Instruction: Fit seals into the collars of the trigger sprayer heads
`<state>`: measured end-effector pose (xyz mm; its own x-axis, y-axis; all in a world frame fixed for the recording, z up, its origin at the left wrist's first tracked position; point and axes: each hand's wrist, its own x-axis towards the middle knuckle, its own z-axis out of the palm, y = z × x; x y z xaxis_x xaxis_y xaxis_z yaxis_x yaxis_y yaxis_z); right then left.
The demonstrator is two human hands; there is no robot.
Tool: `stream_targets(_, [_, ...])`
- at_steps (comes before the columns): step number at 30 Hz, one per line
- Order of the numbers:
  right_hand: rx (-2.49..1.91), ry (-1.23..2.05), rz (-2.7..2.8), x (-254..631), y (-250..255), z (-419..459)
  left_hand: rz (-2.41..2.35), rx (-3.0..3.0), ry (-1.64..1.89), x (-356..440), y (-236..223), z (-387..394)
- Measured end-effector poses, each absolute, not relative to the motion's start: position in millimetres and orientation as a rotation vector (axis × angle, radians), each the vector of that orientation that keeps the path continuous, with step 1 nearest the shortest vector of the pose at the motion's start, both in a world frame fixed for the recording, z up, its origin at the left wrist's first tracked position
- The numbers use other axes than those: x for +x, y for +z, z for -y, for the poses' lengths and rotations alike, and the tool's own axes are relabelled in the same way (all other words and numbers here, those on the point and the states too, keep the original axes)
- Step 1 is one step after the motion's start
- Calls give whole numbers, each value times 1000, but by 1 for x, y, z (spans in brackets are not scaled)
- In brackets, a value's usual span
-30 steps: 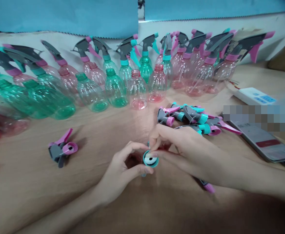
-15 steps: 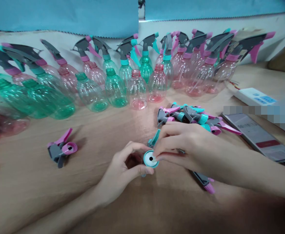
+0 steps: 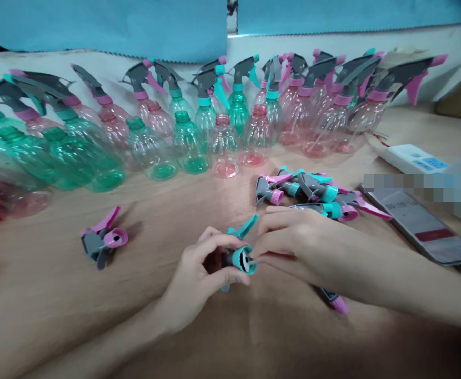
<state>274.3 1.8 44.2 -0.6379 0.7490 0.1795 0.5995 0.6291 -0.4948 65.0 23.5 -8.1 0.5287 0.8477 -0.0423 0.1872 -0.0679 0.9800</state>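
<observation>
My left hand [image 3: 199, 273] grips a trigger spray head [image 3: 237, 258] with a grey body, a teal lever and a teal collar, its open end facing right. A white disc [image 3: 245, 260] sits tilted in the mouth of the collar, with a dark gap along one side. My right hand [image 3: 289, 237] is closed at that mouth, thumb and fingertips pinched together at the disc's right edge. Its fingers partly cover the disc. Under the right wrist lies another spray head with a pink tip [image 3: 339, 304], mostly hidden.
A pile of spray heads [image 3: 313, 184] lies beyond my right hand. A pink and grey spray head [image 3: 100, 239] lies at left. Rows of green and pink bottles [image 3: 191, 150] line the back, several with spray heads. A phone [image 3: 420, 221] and a white box [image 3: 414, 158] are at right.
The spray head has turned in my left hand, so its collar faces more to the right and its lever shows more. The white disc now looks tilted. Both hands stay close together.
</observation>
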Motion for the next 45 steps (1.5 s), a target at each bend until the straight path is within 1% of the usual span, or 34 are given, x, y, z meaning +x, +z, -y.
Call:
stream_targets(8, [-980,559,2509,272,38,-3,-927,1635,726,65,-9,-25])
stream_targets(17, [-1013,582,2448,264,43,4,-951,1757,714,65,-9,-24])
stream_targets(23, [-1023,661,2433,263,41,8,-949,1760,716,64,-10,-25])
stream_targets(34, [-938,602,2416,263,39,0,-949,1557,702,65,-6,-27])
stream_targets(45, [-986,538,2448,265,38,-2,-939,1560,702,66,-10,-26])
